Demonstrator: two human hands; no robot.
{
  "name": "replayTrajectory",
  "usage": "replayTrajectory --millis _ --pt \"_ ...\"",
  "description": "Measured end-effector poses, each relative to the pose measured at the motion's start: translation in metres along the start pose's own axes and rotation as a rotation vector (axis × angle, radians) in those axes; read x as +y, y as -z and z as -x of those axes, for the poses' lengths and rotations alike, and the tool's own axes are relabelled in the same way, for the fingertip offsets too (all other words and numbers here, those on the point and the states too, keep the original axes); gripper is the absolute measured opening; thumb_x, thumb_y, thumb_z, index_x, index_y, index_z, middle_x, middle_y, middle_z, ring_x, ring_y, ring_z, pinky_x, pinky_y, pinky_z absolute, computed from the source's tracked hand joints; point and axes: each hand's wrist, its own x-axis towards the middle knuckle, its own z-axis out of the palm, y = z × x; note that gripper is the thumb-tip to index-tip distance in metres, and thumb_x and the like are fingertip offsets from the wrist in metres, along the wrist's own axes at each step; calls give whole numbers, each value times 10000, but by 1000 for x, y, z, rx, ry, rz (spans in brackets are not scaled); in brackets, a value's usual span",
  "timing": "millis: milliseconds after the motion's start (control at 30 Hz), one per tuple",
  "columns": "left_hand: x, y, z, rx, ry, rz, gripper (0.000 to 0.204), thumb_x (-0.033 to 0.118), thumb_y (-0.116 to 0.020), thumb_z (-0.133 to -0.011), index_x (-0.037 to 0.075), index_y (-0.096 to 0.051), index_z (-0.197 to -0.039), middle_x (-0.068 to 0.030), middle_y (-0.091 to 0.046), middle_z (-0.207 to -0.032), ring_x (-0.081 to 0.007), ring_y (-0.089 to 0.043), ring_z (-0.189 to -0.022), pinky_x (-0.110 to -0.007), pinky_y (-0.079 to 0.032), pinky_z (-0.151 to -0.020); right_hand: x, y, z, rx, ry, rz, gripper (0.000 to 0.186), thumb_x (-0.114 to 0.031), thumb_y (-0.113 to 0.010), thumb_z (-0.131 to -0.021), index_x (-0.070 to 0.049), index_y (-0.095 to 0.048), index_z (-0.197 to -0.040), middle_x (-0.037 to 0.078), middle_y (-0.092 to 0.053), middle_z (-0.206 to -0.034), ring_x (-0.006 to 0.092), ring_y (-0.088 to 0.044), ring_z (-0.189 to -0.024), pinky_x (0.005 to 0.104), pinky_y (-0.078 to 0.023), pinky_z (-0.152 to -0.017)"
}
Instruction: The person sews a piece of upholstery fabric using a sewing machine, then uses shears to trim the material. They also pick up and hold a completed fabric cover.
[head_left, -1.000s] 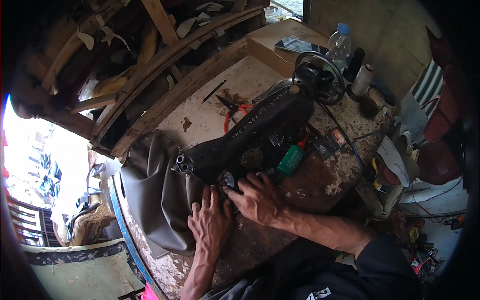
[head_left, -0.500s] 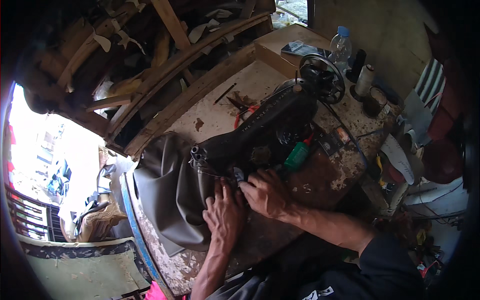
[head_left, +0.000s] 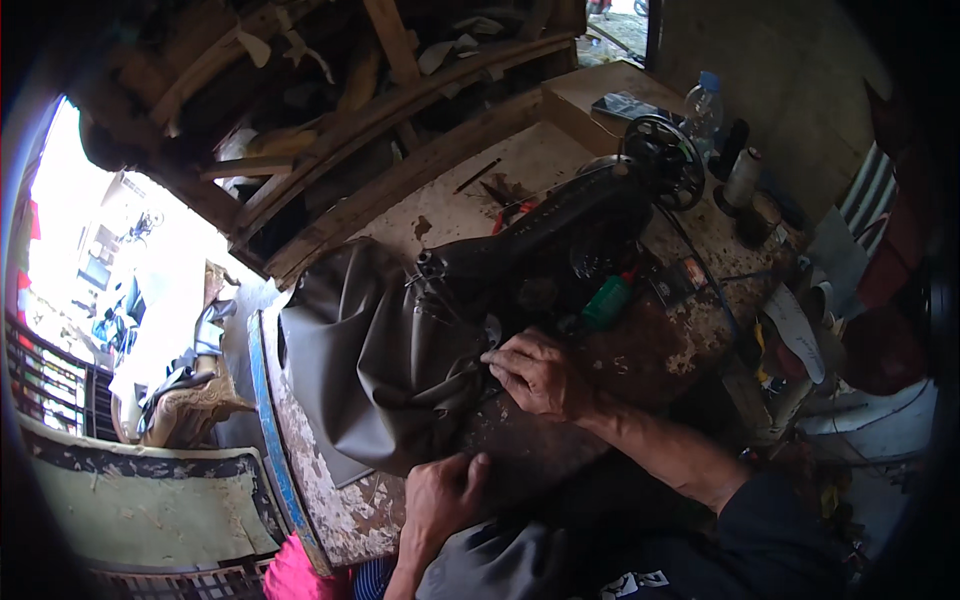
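A black sewing machine (head_left: 545, 225) stands on the worn table. A large, crumpled piece of dark grey leather-like material (head_left: 340, 370) lies at its left, its bunched edge under the machine's head. My right hand (head_left: 540, 375) pinches that edge just in front of the needle area. My left hand (head_left: 445, 505) is lower down at the table's near edge, fingers curled under with the thumb on top; what they hold, if anything, is hidden. A green bottle (head_left: 605, 302) lies right of the needle area, and red-handled snips (head_left: 510, 212) lie behind the machine.
A water bottle (head_left: 703, 105), a phone (head_left: 622, 105) and thread spools (head_left: 742, 178) sit at the back right. A wooden frame (head_left: 330, 200) with scraps borders the far side. A worn green panel (head_left: 150, 510) is at lower left, beside a bright opening.
My left hand has left the material near the needle and dropped toward the near edge. My right hand stays at the needle area. The whole view has shifted somewhat.
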Motion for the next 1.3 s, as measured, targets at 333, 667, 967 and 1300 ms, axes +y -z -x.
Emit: replayTrajectory --millis 333,667,967,1300 --pt "-35 -45 -70 1110 -193 -351 443 351 -645 -987 -1 -663 -1254 -275 -669 -1227 -441 -643 -1141 -501 -512 -979 -2 -52 -41 -373 -41 54 238 -281 -748 -945 -86 -736 -1082 123 -674 -953 346 -724 -855 445 -590 -707" --pt "-26 20 -86 500 -71 729 671 570 -663 -1001 -45 -676 -1270 -188 -720 -1146 -238 -668 -1124 -370 -492 -1043 -8 -24 -35 -200 -26 -69 318 -272 -828 -868 -29 -674 -1003 191 -674 -983 435 -691 -942 477 -568 -774" --pt "-53 -11 -123 600 -578 5 487 472 -599 -1053 93 -637 -1357 -177 -634 -1375 -366 -604 -1296 -444 -476 -1095 2 -20 -30 -185 -108 -148 262 -280 -764 -957 -25 -724 -1003 217 -732 -930 442 -734 -886 479 -582 -737" --pt "-118 -55 -181 717 -344 -125 462 429 -535 -1067 117 -630 -1393 -193 -649 -1370 -391 -621 -1265 -437 -504 -1058 -18 -26 -31 49 -96 -119 188 -195 -849 -873 -46 -747 -924 146 -735 -829 307 -763 -796 378 -569 -710"
